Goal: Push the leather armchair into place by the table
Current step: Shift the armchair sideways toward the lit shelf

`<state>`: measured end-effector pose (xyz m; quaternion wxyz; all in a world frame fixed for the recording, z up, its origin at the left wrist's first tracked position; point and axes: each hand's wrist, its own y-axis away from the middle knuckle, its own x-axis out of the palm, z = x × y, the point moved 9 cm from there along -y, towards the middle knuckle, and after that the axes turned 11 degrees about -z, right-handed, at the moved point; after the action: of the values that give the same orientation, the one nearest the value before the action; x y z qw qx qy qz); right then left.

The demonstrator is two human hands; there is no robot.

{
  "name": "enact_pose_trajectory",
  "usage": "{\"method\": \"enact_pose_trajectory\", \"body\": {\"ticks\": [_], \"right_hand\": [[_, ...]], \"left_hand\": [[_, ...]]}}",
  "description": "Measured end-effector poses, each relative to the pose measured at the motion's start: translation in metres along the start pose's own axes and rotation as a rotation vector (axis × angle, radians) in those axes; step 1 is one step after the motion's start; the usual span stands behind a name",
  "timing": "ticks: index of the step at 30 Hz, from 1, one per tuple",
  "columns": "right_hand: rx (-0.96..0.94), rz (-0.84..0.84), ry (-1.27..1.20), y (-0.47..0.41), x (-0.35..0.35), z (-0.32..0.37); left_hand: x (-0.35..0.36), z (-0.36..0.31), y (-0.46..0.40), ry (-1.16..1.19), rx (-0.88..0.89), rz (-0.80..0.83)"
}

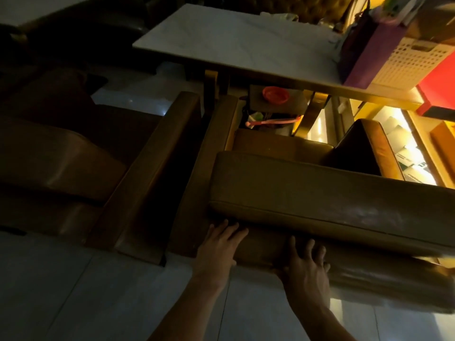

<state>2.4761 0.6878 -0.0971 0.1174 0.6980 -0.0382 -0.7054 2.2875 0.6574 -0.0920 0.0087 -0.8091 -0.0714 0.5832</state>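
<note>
1. Leather armchair (307, 193) stands with its back toward the person and its seat facing the counter (241, 43). Its front reaches in under the counter's near edge; left armrest close to the counter legs.
2. Left hand (218, 252) lies flat on the top rear edge of the chair back, near its left corner, fingers (229, 230) straight and slightly spread, holding nothing.
3. Right hand (307, 269) rests on the same edge just to the right, fingers spread and draped over the leather, thumb down the rear face. Looks like a press more than a grip.
4. Second armchair (81, 166) sits alongside on the left, a narrow dark gap between the two armrests.
5. Judgement: the push is under way, near its end. Both hands sit left of the back's centre, so the chair may swing; shifting the right hand further right would drive it straight.
6. Push low and level, palms into the frame, not the loose back cushion (332, 205), which would give.
7. Watch the left gap and the counter legs. Tile floor (86, 291) looks smooth: short, steady shoves.
8. Box with an orange bowl (275, 94) under the counter could block the seat front.
</note>
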Motion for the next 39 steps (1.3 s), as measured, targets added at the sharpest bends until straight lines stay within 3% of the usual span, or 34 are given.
{"method": "enact_pose_trajectory", "body": {"ticks": [8, 13, 22, 30, 39], "right_hand": [[-0.014, -0.066, -0.1, 0.004, -0.009, -0.006], [0.055, -0.155, -0.105, 0.023, -0.021, -0.059], [0.14, -0.151, -0.086, -0.011, -0.013, -0.13], [0.058, -0.268, 0.027, -0.009, -0.013, -0.128], [0.083, -0.247, 0.063, 0.0, -0.007, -0.126]], "left_hand": [[-0.001, 0.003, 0.004, -0.016, 0.07, -0.044], [0.0, -0.008, 0.006, -0.068, 0.107, -0.052], [0.017, -0.004, 0.017, -0.158, -0.016, -0.066], [0.01, -0.01, 0.011, -0.223, -0.038, -0.116], [0.006, -0.009, 0.018, -0.252, -0.037, -0.12]]}}
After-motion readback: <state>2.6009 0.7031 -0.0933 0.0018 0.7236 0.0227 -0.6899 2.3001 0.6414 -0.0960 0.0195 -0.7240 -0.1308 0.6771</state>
